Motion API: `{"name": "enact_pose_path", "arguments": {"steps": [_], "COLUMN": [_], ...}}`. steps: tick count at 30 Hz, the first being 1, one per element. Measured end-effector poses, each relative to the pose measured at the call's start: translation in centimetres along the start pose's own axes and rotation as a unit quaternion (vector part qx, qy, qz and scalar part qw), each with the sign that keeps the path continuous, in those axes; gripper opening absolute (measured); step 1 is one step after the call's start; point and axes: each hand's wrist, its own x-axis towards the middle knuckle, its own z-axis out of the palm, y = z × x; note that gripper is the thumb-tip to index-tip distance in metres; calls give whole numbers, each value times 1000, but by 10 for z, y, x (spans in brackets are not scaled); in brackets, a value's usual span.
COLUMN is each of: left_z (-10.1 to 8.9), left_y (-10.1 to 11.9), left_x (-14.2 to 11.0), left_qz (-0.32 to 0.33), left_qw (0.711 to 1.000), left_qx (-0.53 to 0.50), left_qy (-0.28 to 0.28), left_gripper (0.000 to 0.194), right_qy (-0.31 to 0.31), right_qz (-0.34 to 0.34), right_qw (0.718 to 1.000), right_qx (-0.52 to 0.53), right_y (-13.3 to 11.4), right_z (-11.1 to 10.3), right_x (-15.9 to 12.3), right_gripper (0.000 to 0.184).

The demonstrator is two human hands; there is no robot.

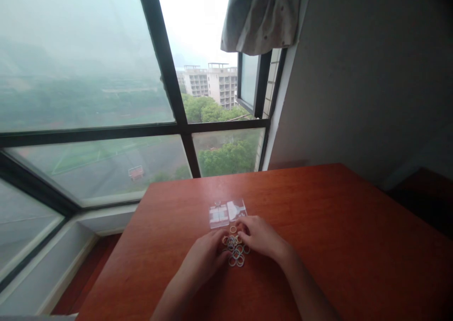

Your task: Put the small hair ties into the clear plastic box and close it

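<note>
Many pale or yellowish rings [235, 250] overlap between left grip [208, 251] and right grip [261, 235]; cannot tell their hold.

Head-worn view, forward and down.

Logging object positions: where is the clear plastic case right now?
In the head view's lower middle, the clear plastic case lies on the table just beyond the rings, next to the right hand.

A dark-framed window [182, 126] admits pale daylight. A patterned curtain [262, 17] hangs at its upper right, beside a shadowed plain wall [361, 85]. A reddish-brown table [300, 203] stands below.
</note>
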Motion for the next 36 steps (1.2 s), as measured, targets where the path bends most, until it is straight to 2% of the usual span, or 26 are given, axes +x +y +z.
{"name": "enact_pose_path", "arguments": {"steps": [3, 9, 14, 18, 22, 32, 36], "left_z": [1, 1, -3, -4, 0, 3, -2], "left_y": [0, 0, 2, -1, -3, -2, 0], "left_x": [-1, -2, -2, -2, -1, -1, -1], "left_qz": [8, 18, -5, -35, -22, 13, 10], "left_qw": [1000, 1000, 999, 997, 997, 998, 998], "left_qx": [-2, 4, 21, 56, 69, 55, 51], "left_qy": [1, -3, 26, 42, 31, 7, 29], "left_gripper": [42, 32, 25, 19, 17, 19, 22], "right_qy": [9, -26, -6, -59, -104, -75, -47], "right_qz": [-14, -38, 9, 61, 50, 29, 38], "right_qw": [1000, 999, 1000, 996, 991, 995, 997], "right_qx": [-6, 1, -13, -20, -61, -51, -40], "right_y": [-4, -9, 0, 9, 9, -5, -1], "right_z": [3, 5, -10, -17, -14, -7, -9], "right_x": [1, 0, -2, -10, -14, -7, -5], "right_gripper": [25, 25, 19, 16, 11, 9, 11]}}
